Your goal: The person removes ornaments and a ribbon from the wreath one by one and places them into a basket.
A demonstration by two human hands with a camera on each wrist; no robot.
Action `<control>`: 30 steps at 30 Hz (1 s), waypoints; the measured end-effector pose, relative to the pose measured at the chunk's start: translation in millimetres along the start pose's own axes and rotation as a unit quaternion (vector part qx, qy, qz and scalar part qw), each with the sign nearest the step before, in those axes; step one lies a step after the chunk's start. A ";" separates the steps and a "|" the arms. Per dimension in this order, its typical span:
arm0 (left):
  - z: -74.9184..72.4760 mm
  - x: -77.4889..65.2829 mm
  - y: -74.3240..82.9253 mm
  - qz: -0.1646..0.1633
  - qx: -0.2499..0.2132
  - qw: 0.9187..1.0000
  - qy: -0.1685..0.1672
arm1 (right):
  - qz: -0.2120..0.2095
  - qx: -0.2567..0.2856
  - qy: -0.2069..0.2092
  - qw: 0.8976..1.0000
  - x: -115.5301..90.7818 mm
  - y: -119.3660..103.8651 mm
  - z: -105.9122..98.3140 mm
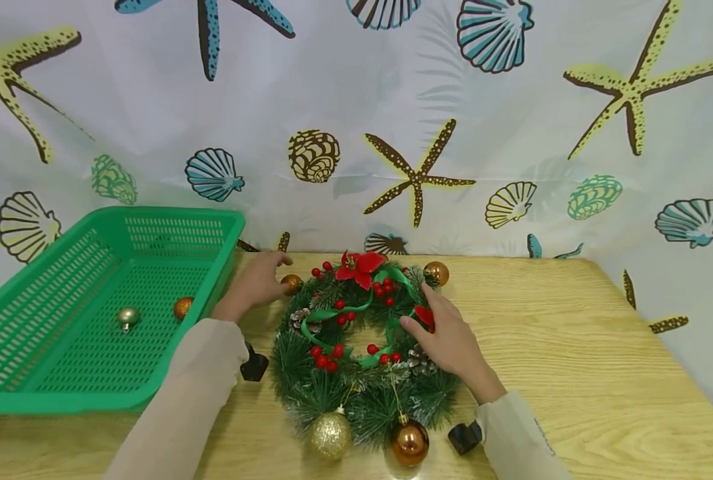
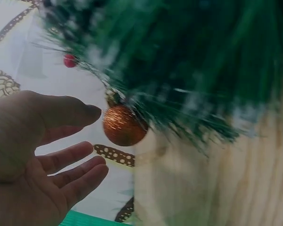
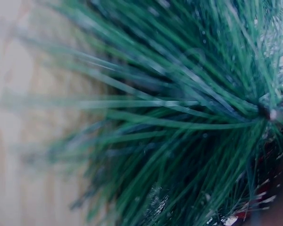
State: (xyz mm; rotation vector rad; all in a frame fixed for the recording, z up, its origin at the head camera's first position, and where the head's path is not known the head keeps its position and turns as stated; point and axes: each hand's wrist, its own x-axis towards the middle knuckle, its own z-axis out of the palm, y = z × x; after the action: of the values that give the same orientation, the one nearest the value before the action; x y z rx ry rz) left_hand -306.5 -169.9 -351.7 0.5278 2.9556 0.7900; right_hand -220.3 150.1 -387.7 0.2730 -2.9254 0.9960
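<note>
A green Christmas wreath [image 1: 296,393] lies on the table, trimmed with red berries, pine cones, a red poinsettia [image 1: 358,267] and green ribbon. At its upper left hangs a glittery copper ball [image 2: 125,126]. My left hand [image 1: 259,283] is beside this ball, fingers loosely spread and thumb tip close to it. My right hand [image 1: 452,337] grips the wreath's right side, thumb toward the ring's inside; its other fingertips are partly hidden in the greenery. In the right wrist view, needles [image 3: 179,122] fill most of the picture. A gold ball [image 1: 330,435] and a shiny copper ball [image 1: 409,443] hang at the front.
A green plastic basket [image 1: 107,400] stands at the left, with a small gold ball [image 1: 128,317] and an orange ball [image 1: 183,307] inside. Another copper ball [image 1: 437,273] is at the wreath's upper right. Behind the wooden table [image 1: 584,360] hangs a shell-patterned cloth [image 1: 332,80].
</note>
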 end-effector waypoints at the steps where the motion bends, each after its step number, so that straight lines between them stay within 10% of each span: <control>1: 1.8 0.0 -1.8 -0.001 0.002 1.000 0.002 | 0.000 -0.001 0.000 1.000 0.0 0.1 0.2; 30: 21.5 7.6 -14.2 -0.012 -0.039 0.999 -0.005 | 0.001 -0.003 0.006 1.000 0.1 1.1 0.3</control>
State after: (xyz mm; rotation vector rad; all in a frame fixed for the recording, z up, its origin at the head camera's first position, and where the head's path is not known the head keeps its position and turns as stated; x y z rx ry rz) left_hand -315.5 -168.7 -377.0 0.4895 2.9024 0.8924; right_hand -220.5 150.7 -388.6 0.2620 -2.9188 0.9863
